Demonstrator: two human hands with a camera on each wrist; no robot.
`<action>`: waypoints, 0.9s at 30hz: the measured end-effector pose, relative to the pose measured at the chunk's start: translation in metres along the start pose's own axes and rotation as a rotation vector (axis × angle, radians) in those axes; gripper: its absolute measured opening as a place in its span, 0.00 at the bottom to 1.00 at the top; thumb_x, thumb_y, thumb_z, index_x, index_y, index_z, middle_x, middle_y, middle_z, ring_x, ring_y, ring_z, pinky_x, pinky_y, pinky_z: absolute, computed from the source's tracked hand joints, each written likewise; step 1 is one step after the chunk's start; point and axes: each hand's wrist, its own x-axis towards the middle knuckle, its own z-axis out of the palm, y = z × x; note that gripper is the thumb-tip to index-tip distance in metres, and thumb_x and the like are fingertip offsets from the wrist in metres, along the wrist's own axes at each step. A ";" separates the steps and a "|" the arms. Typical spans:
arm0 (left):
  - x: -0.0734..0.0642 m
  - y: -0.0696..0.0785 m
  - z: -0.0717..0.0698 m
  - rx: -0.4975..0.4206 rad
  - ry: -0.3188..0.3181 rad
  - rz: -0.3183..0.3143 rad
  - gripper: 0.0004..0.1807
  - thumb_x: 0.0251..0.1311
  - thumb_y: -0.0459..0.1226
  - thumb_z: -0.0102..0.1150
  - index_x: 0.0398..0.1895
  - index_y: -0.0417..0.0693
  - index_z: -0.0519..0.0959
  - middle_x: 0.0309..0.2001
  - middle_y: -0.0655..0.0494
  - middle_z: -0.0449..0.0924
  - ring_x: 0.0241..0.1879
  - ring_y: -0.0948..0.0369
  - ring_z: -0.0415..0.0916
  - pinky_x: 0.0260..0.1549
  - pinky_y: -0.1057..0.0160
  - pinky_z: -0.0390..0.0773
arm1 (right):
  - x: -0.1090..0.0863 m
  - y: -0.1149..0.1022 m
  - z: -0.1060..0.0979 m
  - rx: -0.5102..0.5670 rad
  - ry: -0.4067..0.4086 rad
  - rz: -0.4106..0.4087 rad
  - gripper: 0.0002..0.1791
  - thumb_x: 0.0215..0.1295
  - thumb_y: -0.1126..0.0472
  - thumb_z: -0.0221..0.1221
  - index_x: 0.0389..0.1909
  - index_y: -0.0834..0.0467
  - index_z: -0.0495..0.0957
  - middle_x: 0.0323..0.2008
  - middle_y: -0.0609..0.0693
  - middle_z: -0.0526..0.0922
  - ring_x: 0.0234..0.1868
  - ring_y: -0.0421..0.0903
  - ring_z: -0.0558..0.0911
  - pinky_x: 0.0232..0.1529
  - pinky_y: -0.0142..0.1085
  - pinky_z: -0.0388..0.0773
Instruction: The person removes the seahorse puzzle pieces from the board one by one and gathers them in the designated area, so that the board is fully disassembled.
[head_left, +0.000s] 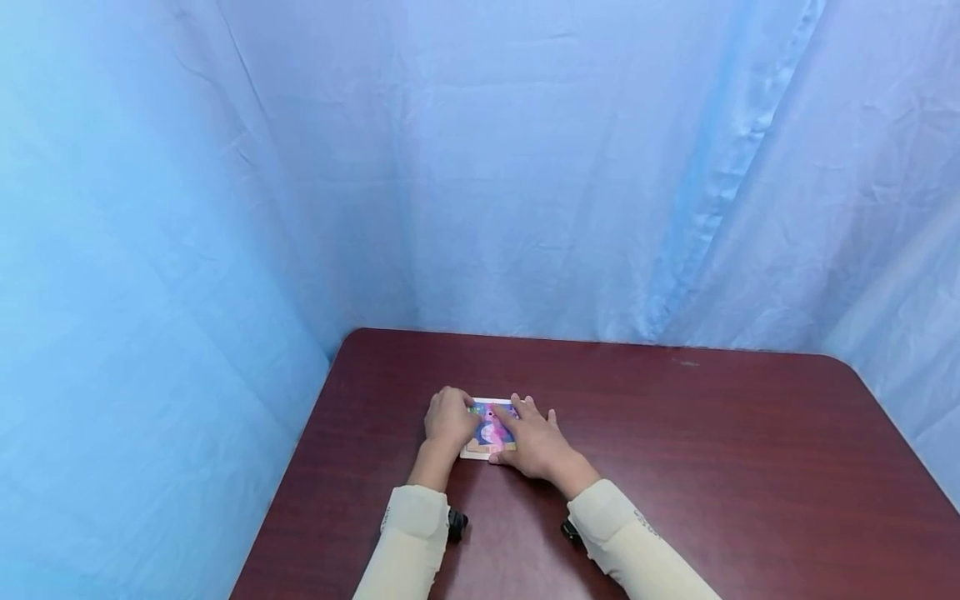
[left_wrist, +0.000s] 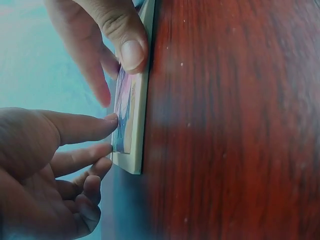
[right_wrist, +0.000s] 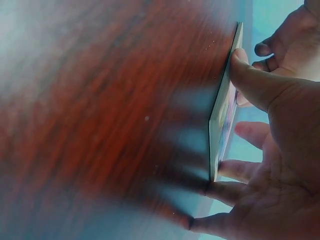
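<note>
A small flat picture board, with a pale rim and a pink figure on a blue and purple ground, lies on the table between both hands. At its left side is my left hand. In the left wrist view, its thumb touches the picture, another fingertip meets the picture's edge, and the remaining fingers are loosely bent. My right hand spreads over the board's right part. In the right wrist view, the right thumb rests on the near rim while other fingers reach the right end and the tabletop.
The dark red wooden table extends widely to the right of the hands. Light blue curtains hang behind it and along both sides. Pale sleeves cover the forearms, with a small black device at each wrist.
</note>
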 end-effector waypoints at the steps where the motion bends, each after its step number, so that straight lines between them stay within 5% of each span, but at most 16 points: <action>1: 0.000 0.001 0.000 -0.002 -0.001 -0.006 0.11 0.58 0.35 0.75 0.43 0.42 0.89 0.46 0.47 0.84 0.52 0.49 0.80 0.57 0.47 0.81 | 0.001 0.000 0.001 -0.003 -0.002 0.001 0.46 0.64 0.43 0.72 0.80 0.50 0.66 0.83 0.66 0.57 0.85 0.68 0.53 0.76 0.76 0.49; 18: 0.001 0.001 0.003 -0.062 -0.024 -0.031 0.16 0.58 0.32 0.75 0.47 0.42 0.81 0.43 0.47 0.82 0.46 0.50 0.81 0.54 0.48 0.81 | -0.001 -0.002 0.000 -0.013 -0.021 0.001 0.43 0.66 0.42 0.70 0.79 0.49 0.68 0.83 0.66 0.55 0.85 0.68 0.52 0.76 0.76 0.50; 27: 0.001 -0.003 0.003 -0.082 -0.014 0.059 0.12 0.63 0.30 0.68 0.45 0.46 0.77 0.35 0.52 0.78 0.35 0.56 0.75 0.40 0.53 0.76 | -0.002 0.000 -0.001 -0.026 -0.014 0.005 0.42 0.65 0.42 0.71 0.78 0.48 0.69 0.83 0.66 0.55 0.85 0.68 0.53 0.76 0.75 0.50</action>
